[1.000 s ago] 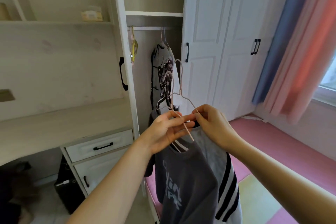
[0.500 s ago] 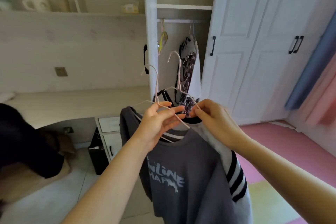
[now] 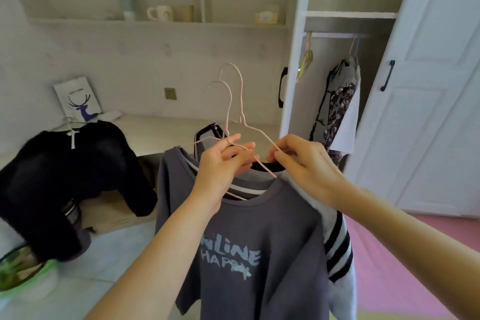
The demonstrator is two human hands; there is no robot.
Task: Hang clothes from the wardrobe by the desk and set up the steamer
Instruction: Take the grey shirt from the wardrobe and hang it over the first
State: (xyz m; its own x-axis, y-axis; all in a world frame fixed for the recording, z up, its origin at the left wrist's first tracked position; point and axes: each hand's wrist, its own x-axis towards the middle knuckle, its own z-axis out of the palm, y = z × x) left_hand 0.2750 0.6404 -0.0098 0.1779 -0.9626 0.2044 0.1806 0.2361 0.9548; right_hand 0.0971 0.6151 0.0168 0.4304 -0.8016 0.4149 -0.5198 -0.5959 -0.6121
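I hold two pale wire hangers [image 3: 235, 101] in front of me, their hooks upright. My left hand [image 3: 220, 163] grips the front hanger carrying a grey T-shirt [image 3: 259, 247] with light blue lettering. My right hand [image 3: 301, 163] pinches the arm of the rear hanger, which carries a pale garment with black stripes [image 3: 337, 244]. The open wardrobe [image 3: 337, 80] is behind to the right; a patterned garment [image 3: 340, 101] hangs on its rail [image 3: 337, 34]. The desk [image 3: 166, 130] lies to the left. A black garment [image 3: 65, 176] on a hanger hangs at the left by the desk.
A shelf [image 3: 155, 22] above the desk holds a mug [image 3: 161, 12] and jars. A deer picture [image 3: 78, 100] leans on the wall. A green-rimmed white object [image 3: 23, 273] stands on the tiled floor at lower left. The white wardrobe door [image 3: 428, 86] stands open at right.
The view has swung left, away from the wardrobe toward the desk. Both hands keep their grip on the hangers, and the black garment at the left has come into view.
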